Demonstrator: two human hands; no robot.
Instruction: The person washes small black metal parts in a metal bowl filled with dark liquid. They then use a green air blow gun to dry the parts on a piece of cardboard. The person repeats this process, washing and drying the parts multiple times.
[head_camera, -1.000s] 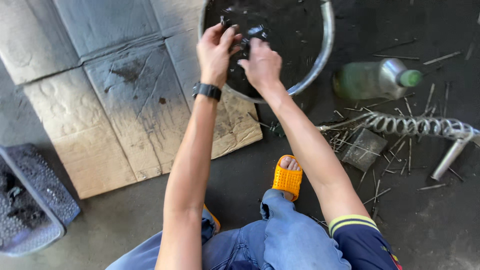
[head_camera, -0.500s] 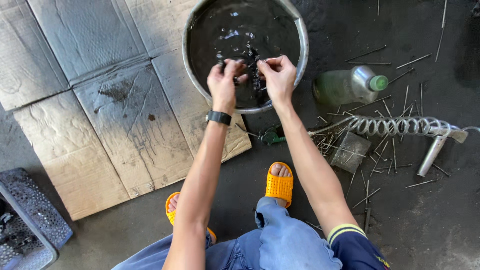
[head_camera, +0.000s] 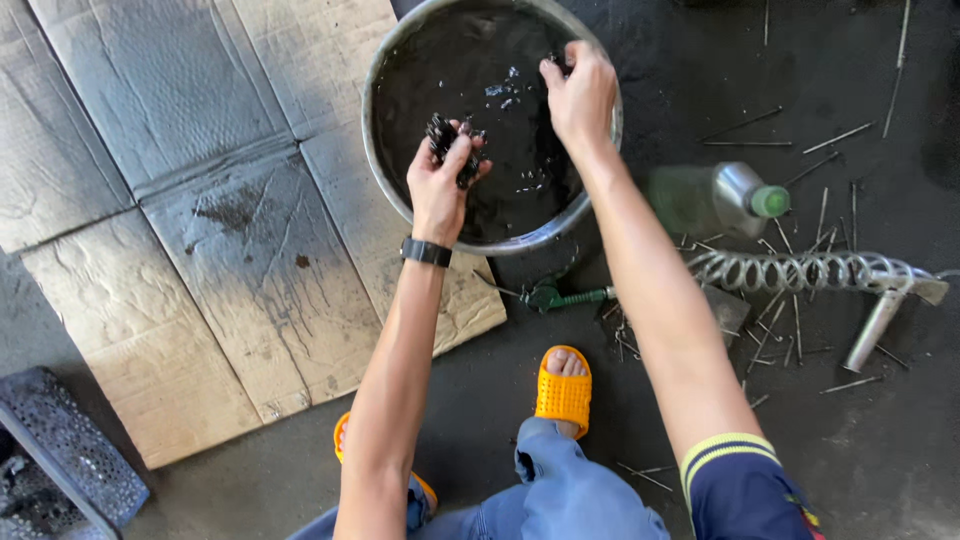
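Two hands work over the metal basin (head_camera: 372, 95) at upper centre. Left hand (head_camera: 440, 180) grips a clump of black oily parts (head_camera: 452, 145) at the near-left rim; right hand (head_camera: 580, 90) curls its fingers at the far-right rim, its contents unclear.

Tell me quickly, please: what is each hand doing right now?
Left hand: closed on a bunch of small dark metal parts, over the basin.
Right hand: fingers curled in the basin; grip cannot be told.
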